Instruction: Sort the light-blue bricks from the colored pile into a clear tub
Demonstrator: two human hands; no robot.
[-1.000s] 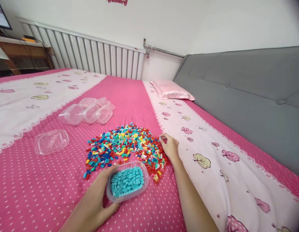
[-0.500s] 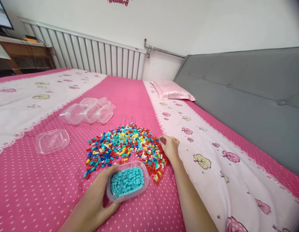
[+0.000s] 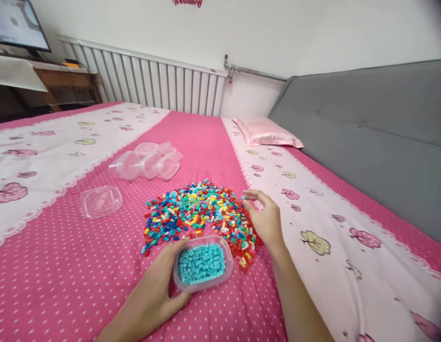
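Observation:
My left hand [image 3: 159,280] grips the left side of a clear plastic container [image 3: 228,266], thumb at the near rim and fingers at the far side. Light-blue building bricks [image 3: 202,262] of one colour fill much of it. Just beyond lies a wide heap of mixed bricks [image 3: 195,206] in red, blue, yellow, green, white and light blue. At the heap's right edge, my right hand [image 3: 267,219] pinches a small light-blue brick [image 3: 244,197] between thumb and index finger. Its other fingers are curled and partly hidden.
Several clear empty containers [image 3: 149,161] stand clustered behind the heap to the left, with a clear lid [image 3: 101,202] nearer. A pink pillow [image 3: 266,132] rests by the grey headboard [image 3: 366,104]. Polka-dot bedding [image 3: 81,266] lies under everything. A radiator [image 3: 145,76] lines the wall.
The view has swung left, so everything sits further right in the picture. My right hand has lifted slightly off the heap's edge, and a light-blue brick now shows at its fingertips. My left hand keeps its hold.

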